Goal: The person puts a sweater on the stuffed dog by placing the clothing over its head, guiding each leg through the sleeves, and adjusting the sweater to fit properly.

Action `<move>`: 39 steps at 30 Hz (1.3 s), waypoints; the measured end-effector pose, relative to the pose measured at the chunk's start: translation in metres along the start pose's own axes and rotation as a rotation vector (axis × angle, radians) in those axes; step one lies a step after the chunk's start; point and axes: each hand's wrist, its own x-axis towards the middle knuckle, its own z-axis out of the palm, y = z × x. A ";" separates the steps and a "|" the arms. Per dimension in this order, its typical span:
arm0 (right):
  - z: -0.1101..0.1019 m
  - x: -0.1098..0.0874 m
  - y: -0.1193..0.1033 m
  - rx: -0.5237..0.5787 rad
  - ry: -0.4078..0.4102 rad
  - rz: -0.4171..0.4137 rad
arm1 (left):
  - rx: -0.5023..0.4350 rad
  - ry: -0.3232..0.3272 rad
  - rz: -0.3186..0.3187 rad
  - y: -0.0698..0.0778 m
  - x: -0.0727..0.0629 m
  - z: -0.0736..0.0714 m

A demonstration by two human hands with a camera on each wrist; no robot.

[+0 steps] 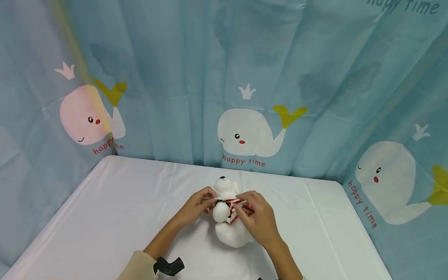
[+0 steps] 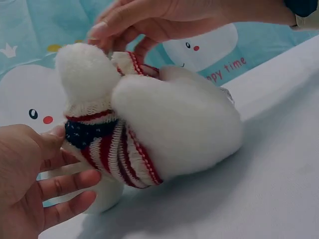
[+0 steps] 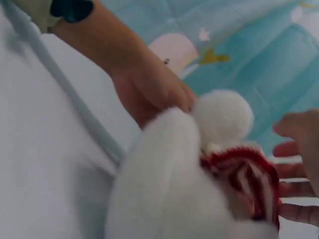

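Observation:
A white plush bear (image 1: 233, 236) lies on its back on the table, its dark nose pointing away. It wears a knitted sweater (image 2: 104, 149) with red and white stripes and a dark blue patch. At one sleeve, my left hand (image 1: 197, 205) pinches the knit, thumb on the blue patch, as the left wrist view shows. My right hand (image 1: 259, 216) is on the other side of the sweater, its fingers touching the red-trimmed knit (image 3: 266, 174). In the right wrist view its thumb stands apart from the cloth. Part of the bear's head is hidden in the wrist views.
A white cloth covers the table (image 1: 126, 202). Behind it and along both sides hangs a blue curtain (image 1: 166, 66) printed with whales. Black straps (image 1: 169, 266) sit on both wrists, by the beige sleeves.

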 end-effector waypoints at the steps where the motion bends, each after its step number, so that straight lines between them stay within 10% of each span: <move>1: 0.004 0.001 -0.004 -0.039 -0.027 -0.068 | -0.002 0.008 0.001 0.000 0.001 0.001; 8: 0.022 0.006 -0.025 -0.300 -0.125 -0.289 | 0.226 0.151 -0.043 0.004 0.004 0.010; 18: 0.034 -0.001 -0.035 -0.242 -0.094 -0.403 | 0.738 0.447 -0.095 -0.004 0.005 0.014; 25: 0.034 -0.006 -0.037 -0.146 -0.108 -0.332 | 0.664 0.292 -0.008 -0.005 -0.002 -0.002; 30: 0.019 -0.010 -0.026 -0.014 0.074 -0.169 | 0.606 0.196 0.050 0.009 -0.001 -0.007; 34: 0.012 -0.014 -0.019 -0.137 0.177 0.005 | 0.652 0.184 0.080 0.024 0.005 -0.007; 39: 0.007 -0.019 -0.018 -0.262 0.067 0.190 | 0.768 0.113 0.076 0.041 0.022 -0.003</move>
